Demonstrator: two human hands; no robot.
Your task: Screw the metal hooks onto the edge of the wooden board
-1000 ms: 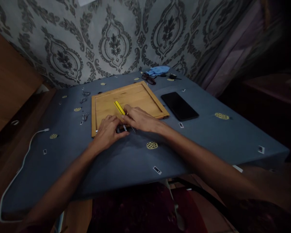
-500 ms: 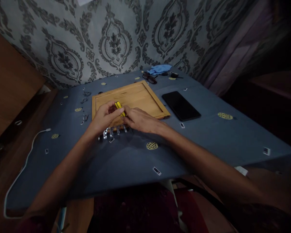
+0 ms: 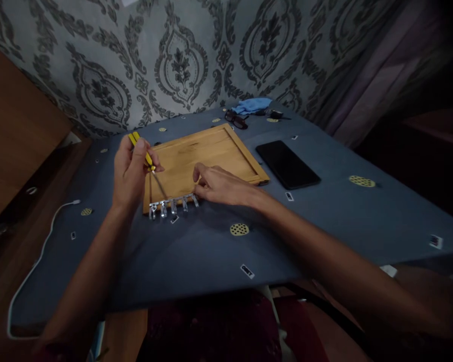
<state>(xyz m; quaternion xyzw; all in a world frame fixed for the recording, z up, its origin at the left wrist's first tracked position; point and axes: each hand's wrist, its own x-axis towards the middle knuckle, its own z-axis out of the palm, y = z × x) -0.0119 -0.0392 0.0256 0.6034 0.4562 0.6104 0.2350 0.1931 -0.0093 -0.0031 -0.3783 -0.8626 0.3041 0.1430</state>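
My left hand (image 3: 130,173) is closed around the yellow handle of a screwdriver (image 3: 141,149), above the left part of a wooden board (image 3: 191,158). The screwdriver's thin shaft slants down and right, its end close to a metal rail with several hooks (image 3: 173,202). This rail lies along the board's near edge, and its hooks hang over the edge. My right hand (image 3: 221,186) rests at the rail's right end with its fingers bent in. Whatever its fingertips hold, if anything, is hidden.
A black phone (image 3: 287,164) lies right of the board. Sunglasses (image 3: 236,119), a blue cloth (image 3: 252,105) and a dark object (image 3: 274,114) sit behind it. A white cable (image 3: 51,236) runs along the left side of the patterned tablecloth (image 3: 196,256).
The screwdriver has gone from between both hands into my left hand, which has moved left and up and turned its shaft downward. My right hand has stayed near the rail's end.
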